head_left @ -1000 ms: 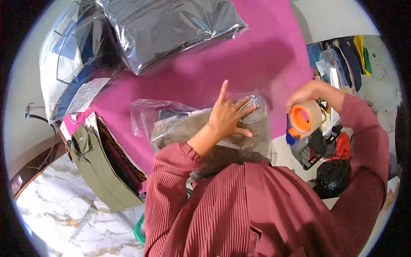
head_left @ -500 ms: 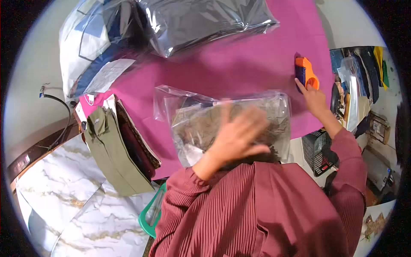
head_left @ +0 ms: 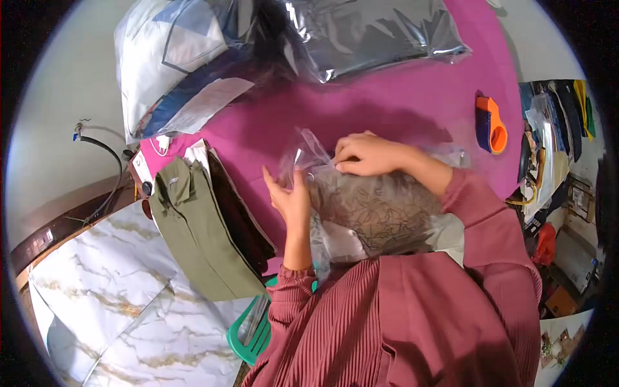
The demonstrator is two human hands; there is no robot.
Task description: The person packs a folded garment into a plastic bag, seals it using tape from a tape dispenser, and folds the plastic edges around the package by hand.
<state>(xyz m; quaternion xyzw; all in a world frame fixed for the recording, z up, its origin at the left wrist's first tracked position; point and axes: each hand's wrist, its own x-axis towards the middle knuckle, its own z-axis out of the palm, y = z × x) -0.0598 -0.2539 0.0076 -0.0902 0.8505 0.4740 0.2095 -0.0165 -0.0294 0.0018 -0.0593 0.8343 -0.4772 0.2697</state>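
Observation:
A clear plastic bag [head_left: 302,153] lies in front of me, with folded brown patterned fabric [head_left: 393,209] inside it. A white piece [head_left: 342,240] shows at the bag's lower left. My right hand [head_left: 369,155] is at the bag's far edge, its fingers curled down and closed on the plastic. By the left edge of the bag is my left hand [head_left: 290,200], thumb and forefinger spread apart, with the loose plastic just beside it. An orange and dark blue tape dispenser [head_left: 495,128] lies by itself on the pink tabletop [head_left: 412,97], to the right.
Folded clothes, an olive shirt [head_left: 200,226] on top, are stacked at the left. Large plastic-wrapped packages [head_left: 380,39] and a white-and-blue bundle [head_left: 171,58] stand at the back. A green plastic stool [head_left: 248,345] is below the table edge. Clothes [head_left: 558,122] hang at the far right.
My right hand has left the tape dispenser and come over to the bag's far edge. My left hand has moved off the bag's middle to its left side. The whole view has shifted slightly.

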